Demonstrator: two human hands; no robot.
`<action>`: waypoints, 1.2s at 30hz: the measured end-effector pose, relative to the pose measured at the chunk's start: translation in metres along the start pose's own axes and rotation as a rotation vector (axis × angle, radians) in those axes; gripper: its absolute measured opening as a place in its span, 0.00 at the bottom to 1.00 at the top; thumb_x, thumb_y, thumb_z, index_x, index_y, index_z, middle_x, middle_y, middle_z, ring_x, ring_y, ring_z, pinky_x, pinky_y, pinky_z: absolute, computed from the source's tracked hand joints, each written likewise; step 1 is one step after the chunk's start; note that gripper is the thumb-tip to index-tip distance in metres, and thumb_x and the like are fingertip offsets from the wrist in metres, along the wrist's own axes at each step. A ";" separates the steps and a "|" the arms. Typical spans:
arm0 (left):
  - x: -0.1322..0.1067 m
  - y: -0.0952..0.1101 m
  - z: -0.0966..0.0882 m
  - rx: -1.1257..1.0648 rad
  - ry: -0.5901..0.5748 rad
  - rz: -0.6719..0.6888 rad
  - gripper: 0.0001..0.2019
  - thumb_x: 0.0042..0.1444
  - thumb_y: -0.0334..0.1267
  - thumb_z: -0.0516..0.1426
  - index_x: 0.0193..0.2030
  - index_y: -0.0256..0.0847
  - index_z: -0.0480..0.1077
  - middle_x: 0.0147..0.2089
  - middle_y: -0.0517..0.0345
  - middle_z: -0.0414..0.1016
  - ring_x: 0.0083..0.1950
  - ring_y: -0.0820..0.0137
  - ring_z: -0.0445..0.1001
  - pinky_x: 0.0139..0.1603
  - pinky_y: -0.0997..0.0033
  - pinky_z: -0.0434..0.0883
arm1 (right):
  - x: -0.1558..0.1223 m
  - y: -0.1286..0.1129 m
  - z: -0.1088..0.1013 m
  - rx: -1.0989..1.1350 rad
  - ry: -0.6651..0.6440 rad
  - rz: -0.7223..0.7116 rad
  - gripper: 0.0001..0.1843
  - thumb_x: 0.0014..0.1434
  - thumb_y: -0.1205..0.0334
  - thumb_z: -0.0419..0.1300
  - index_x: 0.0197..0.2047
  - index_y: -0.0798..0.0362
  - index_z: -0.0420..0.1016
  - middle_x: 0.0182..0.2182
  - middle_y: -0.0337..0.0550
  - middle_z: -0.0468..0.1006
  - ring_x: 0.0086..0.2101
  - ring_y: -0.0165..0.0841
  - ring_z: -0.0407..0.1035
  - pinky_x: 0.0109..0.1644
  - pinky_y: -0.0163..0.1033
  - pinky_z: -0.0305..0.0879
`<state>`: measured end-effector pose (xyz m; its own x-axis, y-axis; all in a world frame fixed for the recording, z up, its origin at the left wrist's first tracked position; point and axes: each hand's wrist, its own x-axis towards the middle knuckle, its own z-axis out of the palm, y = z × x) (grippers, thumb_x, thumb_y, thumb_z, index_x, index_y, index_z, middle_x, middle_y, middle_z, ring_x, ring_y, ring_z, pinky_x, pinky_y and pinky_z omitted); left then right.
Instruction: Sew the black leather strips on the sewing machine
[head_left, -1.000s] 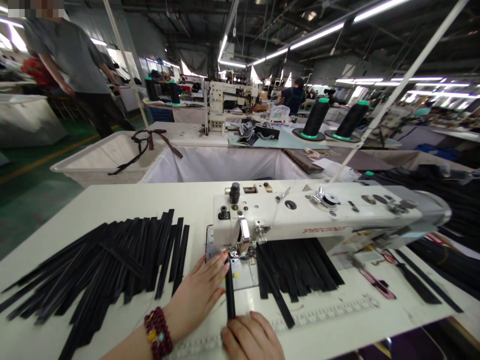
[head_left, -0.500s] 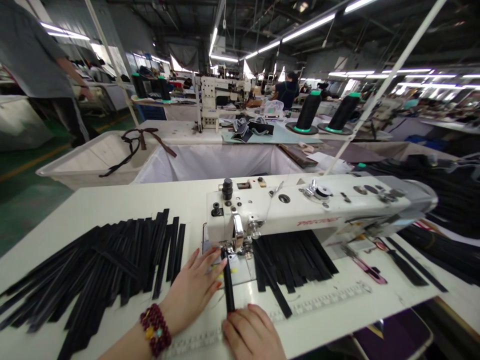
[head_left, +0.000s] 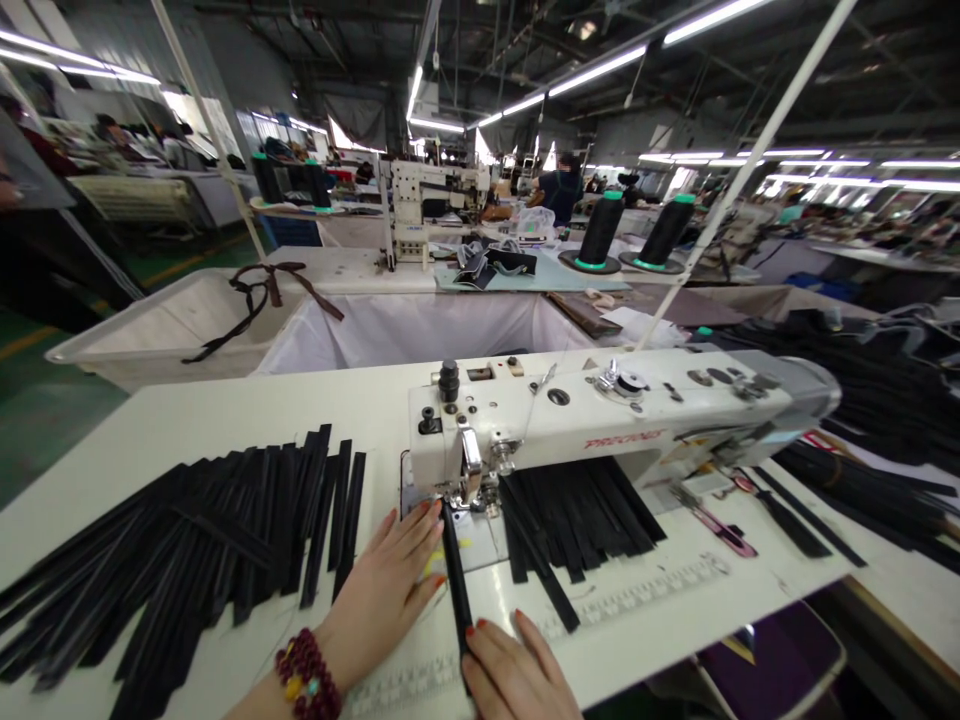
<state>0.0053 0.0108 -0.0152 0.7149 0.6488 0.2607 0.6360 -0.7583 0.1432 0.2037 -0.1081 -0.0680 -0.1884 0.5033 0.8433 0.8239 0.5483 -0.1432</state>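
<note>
Basically, black strip (head_left: pixel 456 575) lies on white counter (head_left: pixel 217 400), far end at sewing machine (head_left: pixel 540 432); L hand (head_left: pixel 386 575) outstretched beside it, R hand (head_left: pixel 517 670) on near end, grip unclear. Behind: thread cones (head_left: pixel 602 232), w/ tube lights (head_left: pixel 598 74) overhead.

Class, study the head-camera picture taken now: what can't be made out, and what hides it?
All in the head view:
Near end of the narrow, flat black strip: covered by the bare right hand.
Far ends of the smaller fan of flat black strips: hidden behind the arm of the white sewing machine.
Markings on the long, pale, straight ruler: too small and blurred to read.
Person in a grey top: cut off by the left edge.
</note>
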 end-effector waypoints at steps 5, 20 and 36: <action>0.003 -0.002 -0.003 0.016 -0.019 0.031 0.24 0.67 0.39 0.55 0.68 0.36 0.64 0.69 0.42 0.67 0.68 0.56 0.69 0.67 0.48 0.69 | 0.002 -0.004 0.002 -0.025 0.016 0.014 0.20 0.73 0.70 0.47 0.36 0.50 0.77 0.37 0.36 0.84 0.42 0.28 0.78 0.72 0.46 0.52; 0.017 -0.008 -0.002 0.034 -0.040 0.009 0.20 0.67 0.38 0.52 0.62 0.34 0.70 0.63 0.40 0.73 0.66 0.54 0.71 0.67 0.47 0.68 | 0.027 0.011 -0.002 -0.009 -0.058 -0.063 0.24 0.76 0.65 0.42 0.37 0.51 0.77 0.39 0.37 0.84 0.44 0.31 0.76 0.74 0.52 0.43; 0.020 -0.015 0.001 0.075 -0.037 0.043 0.17 0.68 0.37 0.50 0.57 0.33 0.73 0.56 0.40 0.78 0.61 0.52 0.73 0.65 0.44 0.68 | 0.064 0.030 -0.008 0.056 -0.516 -0.020 0.19 0.67 0.50 0.63 0.53 0.55 0.76 0.52 0.46 0.80 0.54 0.39 0.71 0.75 0.54 0.29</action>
<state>0.0106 0.0353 -0.0125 0.7512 0.6190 0.2293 0.6238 -0.7793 0.0601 0.2207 -0.0642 -0.0140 -0.4543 0.7484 0.4832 0.7903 0.5889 -0.1691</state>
